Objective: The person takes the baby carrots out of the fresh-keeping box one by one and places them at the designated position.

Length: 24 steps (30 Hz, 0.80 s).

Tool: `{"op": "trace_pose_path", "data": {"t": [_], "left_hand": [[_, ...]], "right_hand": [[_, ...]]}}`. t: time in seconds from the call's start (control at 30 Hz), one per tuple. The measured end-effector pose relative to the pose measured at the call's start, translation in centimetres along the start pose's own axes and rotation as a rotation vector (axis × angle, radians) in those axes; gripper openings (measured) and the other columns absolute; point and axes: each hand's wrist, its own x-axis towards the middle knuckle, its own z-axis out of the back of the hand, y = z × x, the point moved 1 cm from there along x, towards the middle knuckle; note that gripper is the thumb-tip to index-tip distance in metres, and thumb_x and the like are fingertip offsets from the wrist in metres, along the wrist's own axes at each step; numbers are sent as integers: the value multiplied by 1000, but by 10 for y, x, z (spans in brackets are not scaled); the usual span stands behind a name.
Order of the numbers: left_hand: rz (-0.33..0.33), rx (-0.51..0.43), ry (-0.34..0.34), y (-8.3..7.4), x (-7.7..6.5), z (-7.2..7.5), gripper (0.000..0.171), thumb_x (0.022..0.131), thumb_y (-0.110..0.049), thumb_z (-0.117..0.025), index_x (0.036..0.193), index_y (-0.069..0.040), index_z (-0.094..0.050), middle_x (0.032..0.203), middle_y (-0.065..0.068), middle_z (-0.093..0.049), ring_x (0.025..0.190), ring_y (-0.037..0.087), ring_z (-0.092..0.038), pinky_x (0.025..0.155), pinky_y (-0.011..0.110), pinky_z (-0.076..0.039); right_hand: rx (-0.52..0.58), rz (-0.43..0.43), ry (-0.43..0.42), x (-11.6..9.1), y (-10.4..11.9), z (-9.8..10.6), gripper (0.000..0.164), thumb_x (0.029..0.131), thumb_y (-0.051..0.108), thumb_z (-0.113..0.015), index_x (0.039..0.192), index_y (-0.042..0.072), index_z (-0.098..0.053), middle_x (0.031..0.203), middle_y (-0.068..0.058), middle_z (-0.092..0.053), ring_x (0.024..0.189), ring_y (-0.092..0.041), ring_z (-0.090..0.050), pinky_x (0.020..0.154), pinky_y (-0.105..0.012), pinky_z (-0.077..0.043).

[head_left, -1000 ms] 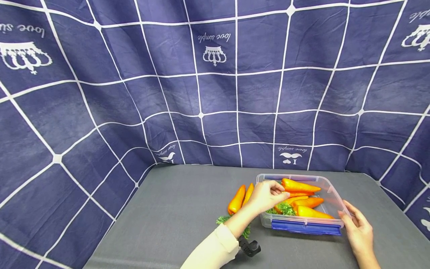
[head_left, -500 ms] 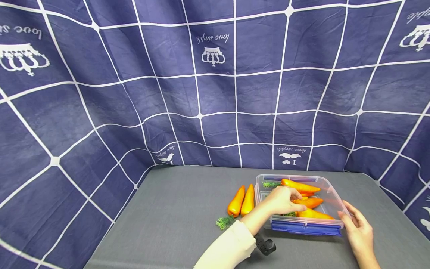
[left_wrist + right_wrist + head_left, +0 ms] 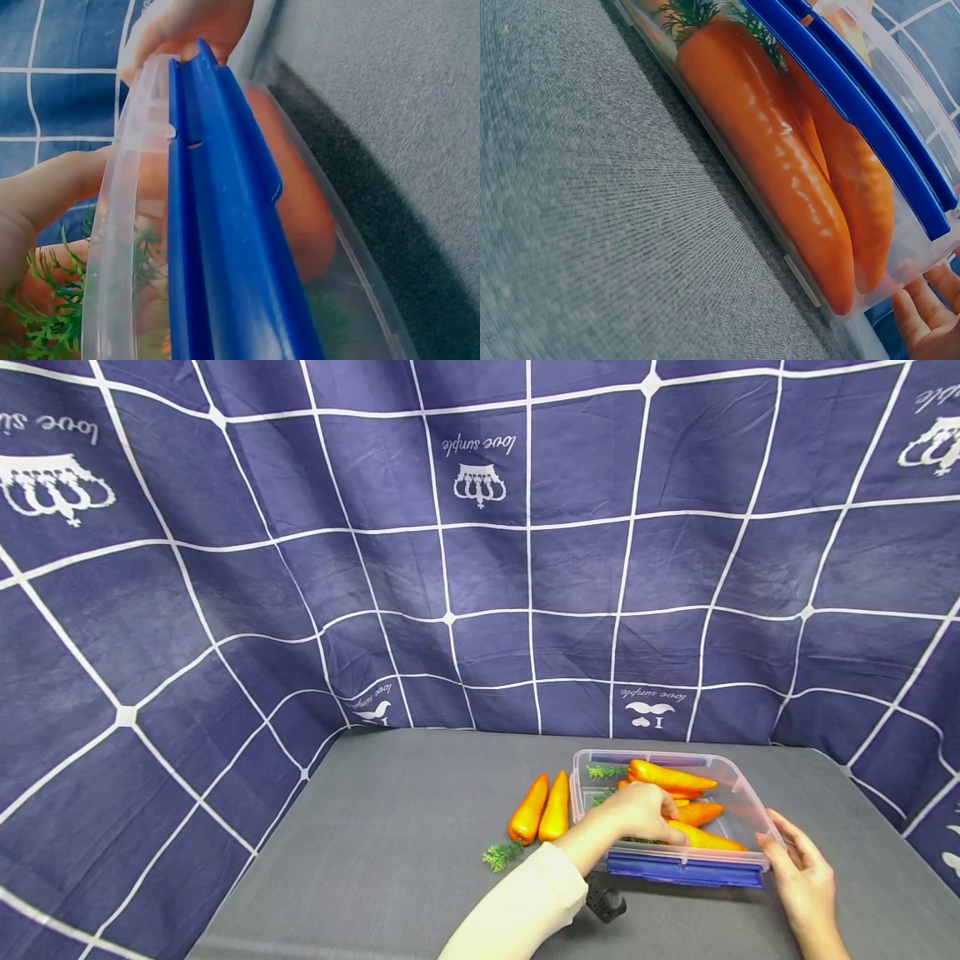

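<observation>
Lying in clear container [image 3: 744, 810], lower right of frame: front carrot [image 3: 707, 838], long axis left-right, tip toward right hand [image 3: 806, 881], digits spread against container. Left hand [image 3: 639, 810] nearer, at left end; whether pinching, cannot tell.

Booth-like space, gridded cloth walls [image 3: 577, 568]

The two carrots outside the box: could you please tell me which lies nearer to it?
It is the yellower carrot, on the right in the head view, between the box and the more orange carrot.
</observation>
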Motion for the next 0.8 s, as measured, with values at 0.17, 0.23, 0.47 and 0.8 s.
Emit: {"op": "trace_pose_path", "data": {"t": [0.17, 0.23, 0.47, 0.8], "left_hand": [[3, 31, 46, 2, 2, -2, 23, 80, -48, -75, 85, -26, -73, 69, -21, -59, 65, -3, -50, 58, 10, -34], [5, 20, 48, 3, 2, -2, 23, 80, -48, -76, 85, -26, -74, 70, -21, -59, 65, -3, -51, 59, 10, -33], [15, -84, 4, 10, 0, -5, 26, 77, -46, -79, 92, -25, -77, 80, -23, -66, 70, -7, -53, 61, 7, -35], [36, -299, -97, 25, -7, -1, 32, 77, -41, -81, 98, -17, -78, 81, -17, -70, 71, -8, -55, 62, 7, -39]], "right_hand": [[-11, 4, 0, 0, 1, 0, 39, 93, 0, -60, 121, 27, -66, 86, 23, -68, 82, 11, -61, 66, -5, -41], [8, 6, 3, 0, 1, -1, 40, 93, -1, -60, 120, 27, -66, 86, 22, -68, 81, 10, -61, 66, -6, -41], [6, -5, 6, 0, 1, 0, 40, 93, -1, -60, 120, 28, -66, 85, 23, -68, 80, 10, -61, 65, -6, -41], [-16, 4, -29, 0, 2, -2, 39, 92, -1, -61, 120, 26, -67, 89, 23, -68, 81, 11, -60, 65, -5, -41]]}}
